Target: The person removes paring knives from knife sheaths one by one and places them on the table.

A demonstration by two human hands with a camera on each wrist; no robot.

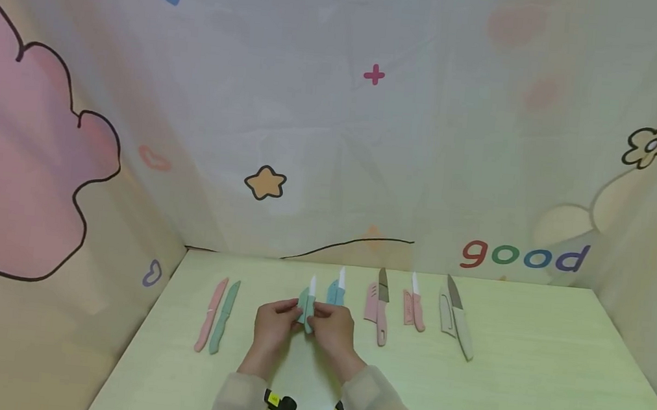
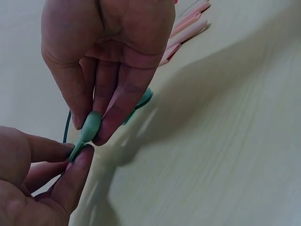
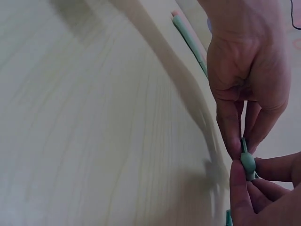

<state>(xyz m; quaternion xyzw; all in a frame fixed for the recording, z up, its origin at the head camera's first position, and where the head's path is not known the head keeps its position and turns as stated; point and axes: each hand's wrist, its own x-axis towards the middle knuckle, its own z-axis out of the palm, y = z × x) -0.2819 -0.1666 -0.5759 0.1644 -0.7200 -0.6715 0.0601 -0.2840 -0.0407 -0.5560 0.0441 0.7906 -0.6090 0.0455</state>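
Observation:
Near the middle of the table, my left hand (image 1: 273, 325) pinches a flat green knife sheath (image 1: 302, 298) between thumb and fingers. Close beside it, my right hand (image 1: 335, 329) pinches the green handle of a small white-bladed knife (image 1: 311, 302). Knife and sheath are side by side, the bare blade pointing away from me. The left wrist view shows the rounded handle end (image 2: 91, 125) between the right fingertips, with the sheath's thin edge (image 2: 76, 151) between the left ones. Seen from the right wrist, the handle end (image 3: 248, 162) hides part of the sheath.
Just beyond my right hand lie a blue knife (image 1: 341, 287) and its blue sheath (image 1: 332, 292). To the right are a large pink knife (image 1: 382, 307), a small pink knife (image 1: 417, 304) and a white knife (image 1: 460, 321), each beside a sheath. At left lie pink (image 1: 211, 315) and green (image 1: 225, 316) knives.

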